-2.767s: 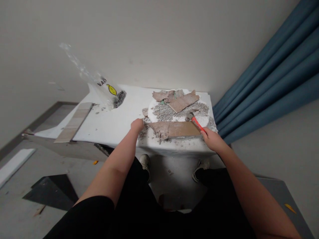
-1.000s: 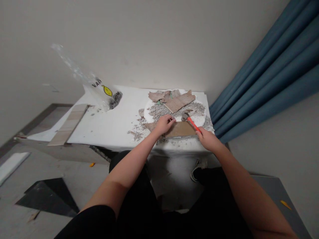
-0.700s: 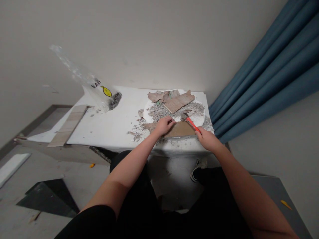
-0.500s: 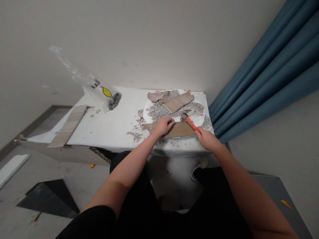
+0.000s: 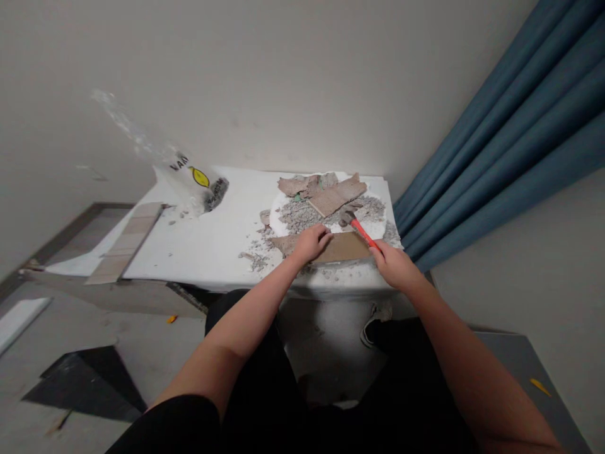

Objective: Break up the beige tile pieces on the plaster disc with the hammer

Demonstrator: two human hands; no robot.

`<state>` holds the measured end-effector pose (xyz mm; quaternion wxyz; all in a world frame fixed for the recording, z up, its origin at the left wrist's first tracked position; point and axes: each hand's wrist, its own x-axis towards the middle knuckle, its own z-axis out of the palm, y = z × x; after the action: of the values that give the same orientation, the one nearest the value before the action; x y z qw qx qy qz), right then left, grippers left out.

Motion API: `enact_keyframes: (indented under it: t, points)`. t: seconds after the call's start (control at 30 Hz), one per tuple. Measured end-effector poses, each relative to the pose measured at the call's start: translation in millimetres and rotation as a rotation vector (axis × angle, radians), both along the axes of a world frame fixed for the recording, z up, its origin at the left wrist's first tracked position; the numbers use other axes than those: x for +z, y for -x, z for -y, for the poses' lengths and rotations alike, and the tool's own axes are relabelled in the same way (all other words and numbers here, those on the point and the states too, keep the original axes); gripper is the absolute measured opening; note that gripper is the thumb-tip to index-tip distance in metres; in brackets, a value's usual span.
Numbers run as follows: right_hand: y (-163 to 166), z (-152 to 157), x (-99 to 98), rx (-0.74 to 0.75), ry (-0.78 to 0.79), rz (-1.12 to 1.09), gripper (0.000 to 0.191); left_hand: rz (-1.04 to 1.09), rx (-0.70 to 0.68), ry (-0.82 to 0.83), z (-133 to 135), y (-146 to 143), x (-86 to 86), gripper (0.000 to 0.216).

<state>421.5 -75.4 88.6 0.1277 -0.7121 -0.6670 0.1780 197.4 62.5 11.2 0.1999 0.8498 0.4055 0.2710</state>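
My right hand (image 5: 394, 265) is wrapped around the red handle of a hammer (image 5: 363, 233). The hammer's head sits just beyond the far edge of a flat brown slab (image 5: 347, 247), which looks like a piece of tile. My left hand (image 5: 311, 244) holds the left part of this slab, fingers bent over it. Behind the slab, grey rubble (image 5: 297, 215) covers a white round surface (image 5: 276, 222). Rough broken slabs (image 5: 338, 194) lie on the rubble at the back.
The white-covered table (image 5: 198, 249) stands against the wall. A clear plastic bag (image 5: 189, 183) with dark contents and a long tile (image 5: 125, 243) are on its left side. Dark sheets (image 5: 89, 381) lie on the floor. A blue curtain (image 5: 501, 126) hangs at right.
The view has shifted slightly. Both hands keep nearly the same places on the slab and the hammer; the hammer's head has barely moved.
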Motion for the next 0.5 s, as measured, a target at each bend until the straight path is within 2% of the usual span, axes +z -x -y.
enact_keyframes:
  t: [0.1, 0.17, 0.3, 0.5]
  points:
    - [8.2, 10.1, 14.3, 0.028, -0.079, -0.053, 0.041, -0.002, -0.015, -0.026, 0.6, -0.9, -3.1, 0.026]
    - [15.5, 14.8, 17.9, 0.040, -0.072, -0.050, 0.043, 0.003, -0.011, -0.032, 0.8, -1.2, -4.7, 0.025]
    - [26.8, 17.5, 15.6, 0.054, 0.000, 0.005, 0.042, 0.004, 0.018, -0.036, 1.2, -1.7, -6.5, 0.026]
    - [28.7, 15.1, 13.8, 0.022, -0.001, 0.032, 0.042, -0.010, 0.019, -0.032, 0.6, -2.0, -7.4, 0.025]
